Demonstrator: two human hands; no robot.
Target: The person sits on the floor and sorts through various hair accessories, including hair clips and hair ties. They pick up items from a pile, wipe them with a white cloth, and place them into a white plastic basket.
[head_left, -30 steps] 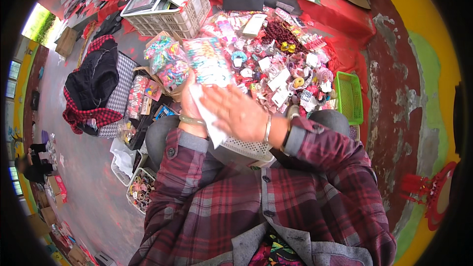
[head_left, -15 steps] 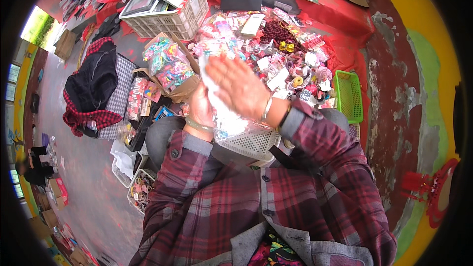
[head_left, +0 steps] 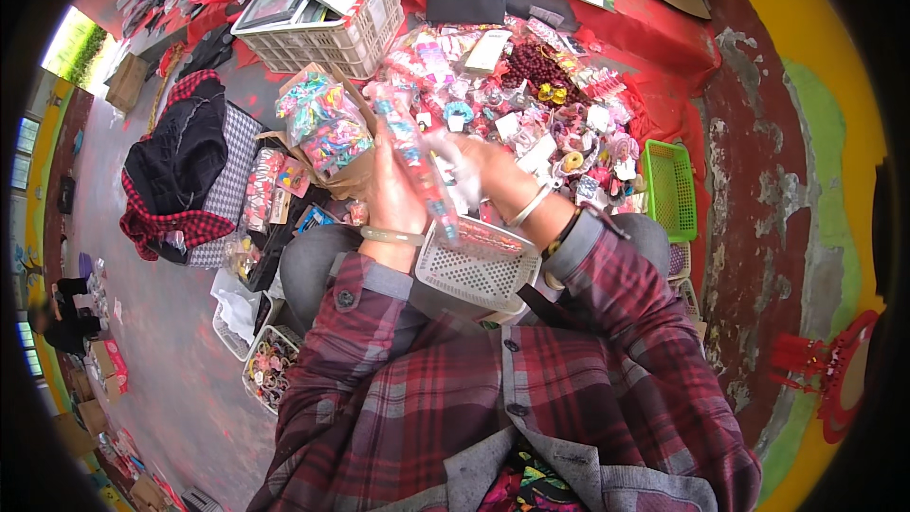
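A long clear packet with red, blue and other small coloured pieces [head_left: 413, 154] stands tilted in my left hand [head_left: 392, 192], the palm and fingers closed along its side. My right hand [head_left: 488, 171], just right of the packet, is closed on a crumpled white piece [head_left: 463, 175], blurred by motion; cloth or paper, I cannot tell. Below both hands a white perforated basket [head_left: 479, 277] sits at my lap, with another red-patterned packet [head_left: 486, 235] at its far side. Beyond my hands spreads a heap of hair ties and small packaged accessories [head_left: 569, 137].
An open cardboard box of colourful packets [head_left: 360, 166] stands to the left, near a large beige crate [head_left: 318, 49]. A green basket [head_left: 670, 192] lies at right. Dark clothing [head_left: 177, 166] and a small basket of hair ties [head_left: 272, 365] are on the left.
My right hand has come off the left palm, moving right and down with the white piece. The coloured packet, covered before, now shows in my left hand.
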